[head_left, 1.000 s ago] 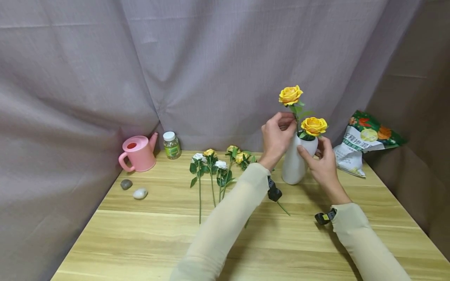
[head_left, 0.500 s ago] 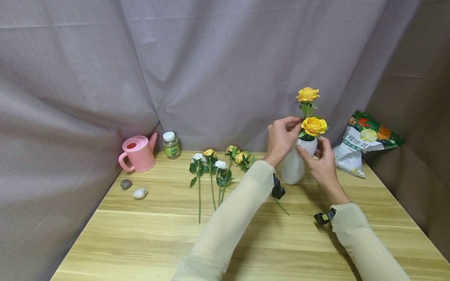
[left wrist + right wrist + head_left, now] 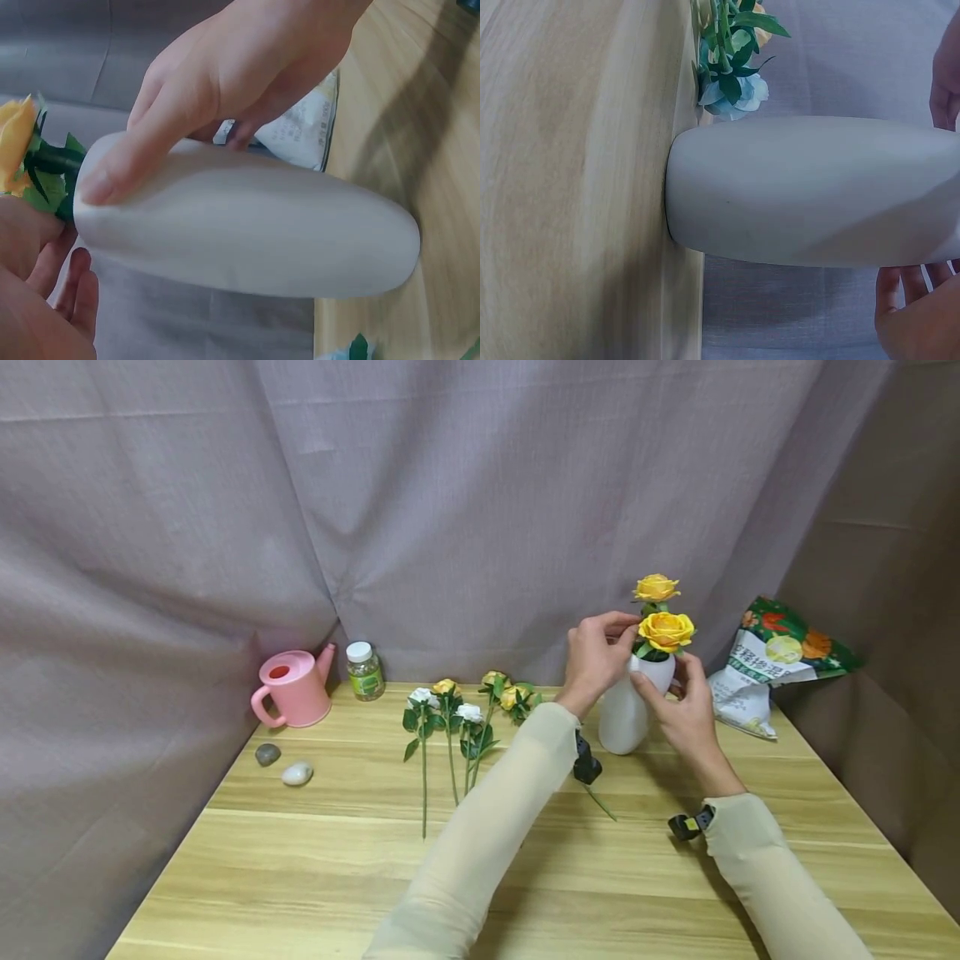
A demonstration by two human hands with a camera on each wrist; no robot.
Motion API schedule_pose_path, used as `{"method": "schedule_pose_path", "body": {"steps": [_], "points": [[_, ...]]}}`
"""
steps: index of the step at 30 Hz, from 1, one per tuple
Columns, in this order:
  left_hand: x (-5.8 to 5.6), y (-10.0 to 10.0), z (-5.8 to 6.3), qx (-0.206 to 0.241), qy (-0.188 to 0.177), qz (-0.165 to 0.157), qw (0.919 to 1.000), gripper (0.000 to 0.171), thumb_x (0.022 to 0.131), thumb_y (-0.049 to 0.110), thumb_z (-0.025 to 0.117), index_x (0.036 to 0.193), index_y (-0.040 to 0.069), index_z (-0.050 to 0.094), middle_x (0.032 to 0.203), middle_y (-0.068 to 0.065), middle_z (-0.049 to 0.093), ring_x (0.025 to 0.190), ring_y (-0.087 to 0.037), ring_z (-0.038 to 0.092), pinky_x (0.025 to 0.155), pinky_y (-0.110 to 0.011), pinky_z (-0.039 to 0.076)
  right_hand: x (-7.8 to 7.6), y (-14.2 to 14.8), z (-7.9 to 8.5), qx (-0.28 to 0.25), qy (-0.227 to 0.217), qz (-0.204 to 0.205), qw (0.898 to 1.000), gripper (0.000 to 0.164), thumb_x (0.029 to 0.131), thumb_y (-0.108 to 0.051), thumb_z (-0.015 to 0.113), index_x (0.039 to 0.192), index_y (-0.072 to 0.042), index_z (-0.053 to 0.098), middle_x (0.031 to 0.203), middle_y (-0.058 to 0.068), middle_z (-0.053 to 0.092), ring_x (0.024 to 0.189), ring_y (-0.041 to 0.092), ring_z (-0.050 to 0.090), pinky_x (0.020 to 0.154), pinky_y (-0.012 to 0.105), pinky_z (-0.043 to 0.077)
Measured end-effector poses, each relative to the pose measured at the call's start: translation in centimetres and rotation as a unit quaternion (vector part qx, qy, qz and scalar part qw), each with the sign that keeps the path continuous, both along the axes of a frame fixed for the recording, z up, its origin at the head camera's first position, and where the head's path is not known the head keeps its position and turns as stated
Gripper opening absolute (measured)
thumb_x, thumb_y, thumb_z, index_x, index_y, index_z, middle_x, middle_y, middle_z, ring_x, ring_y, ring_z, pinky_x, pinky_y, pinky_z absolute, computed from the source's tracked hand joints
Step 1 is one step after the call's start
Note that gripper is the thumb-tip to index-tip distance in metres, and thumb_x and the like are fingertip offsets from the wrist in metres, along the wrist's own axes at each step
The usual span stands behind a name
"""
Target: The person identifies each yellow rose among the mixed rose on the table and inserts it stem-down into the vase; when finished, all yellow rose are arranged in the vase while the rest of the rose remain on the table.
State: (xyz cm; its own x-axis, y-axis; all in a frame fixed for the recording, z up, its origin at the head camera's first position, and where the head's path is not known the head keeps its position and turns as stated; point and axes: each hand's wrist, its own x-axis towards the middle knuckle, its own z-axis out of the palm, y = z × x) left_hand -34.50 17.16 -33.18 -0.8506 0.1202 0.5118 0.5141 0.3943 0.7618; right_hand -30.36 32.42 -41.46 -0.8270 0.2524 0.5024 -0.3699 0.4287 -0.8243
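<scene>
Green-and-white floral plastic bag [image 3: 775,666]: I read dark Chinese characters [image 3: 756,655], "释掺混", rest unclear | clear white-capped round jar [image 3: 365,671]: green label [image 3: 367,685], print too small

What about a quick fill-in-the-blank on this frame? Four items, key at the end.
1. The white vase is gripped by the person's ____ hand.
2. The front rose at the vase's mouth is coloured ____.
3. The watering can is coloured ____.
4. The stones on the table number ____.

Missing words: right; yellow; pink; two.
</scene>
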Motion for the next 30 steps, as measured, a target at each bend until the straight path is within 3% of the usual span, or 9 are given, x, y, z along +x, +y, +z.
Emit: {"method": "schedule_pose_path", "body": {"steps": [8, 17, 21, 30], "points": [[-0.5, -2.8, -0.2, 0.035, 0.004, -0.011, 0.9993, 0.015, 0.099, 0.028, 0.065, 0.108, 0.027, 0.077, 0.096, 0.015, 0.077, 0.082, 0.009, 0.065, 0.069, -0.009, 0.052, -0.2, 0.0, -0.1, -0.002, 0.003, -0.004, 1.0, 0.061, 0.09, -0.031, 0.076, 0.142, -0.021, 0.045, 0.135, -0.002, 0.054, 0.118, 0.006, 0.054, 0.094, 0.017, 0.044], [-0.6, -7.6, -0.2, 0.048, 0.027, -0.025, 0.9982, 0.016, 0.099, 0.025, 0.065, 0.111, 0.022, 0.076, 0.101, 0.009, 0.078, 0.086, 0.005, 0.068, 0.075, -0.012, 0.055, -0.2, 0.0, -0.2, 0.001, 0.007, 0.0, 1.0, 0.06, 0.091, -0.031, 0.075, 0.142, -0.02, 0.046, 0.133, -0.001, 0.054, 0.118, 0.008, 0.054, 0.094, 0.016, 0.044], [-0.2, -9.8, -1.1, 0.043, 0.019, -0.036, 0.9983, 0.015, 0.099, 0.025, 0.065, 0.111, 0.023, 0.075, 0.103, 0.007, 0.078, 0.089, 0.001, 0.07, 0.078, -0.014, 0.056, -0.1, 0.0, -0.2, 0.003, 0.005, -0.001, 1.0, 0.059, 0.091, -0.033, 0.075, 0.141, -0.022, 0.046, 0.133, -0.001, 0.054, 0.118, 0.007, 0.054, 0.095, 0.016, 0.044], [0.8, -14.0, -4.2, 0.049, -0.007, -0.021, 0.9985, 0.015, 0.098, 0.027, 0.067, 0.11, 0.025, 0.075, 0.102, 0.005, 0.078, 0.089, -0.005, 0.072, 0.079, -0.022, 0.059, 0.0, 0.2, -0.3, -0.003, -0.005, -0.003, 1.0, 0.06, 0.091, -0.033, 0.074, 0.142, -0.022, 0.045, 0.134, -0.003, 0.053, 0.119, 0.008, 0.052, 0.095, 0.018, 0.043]]}}
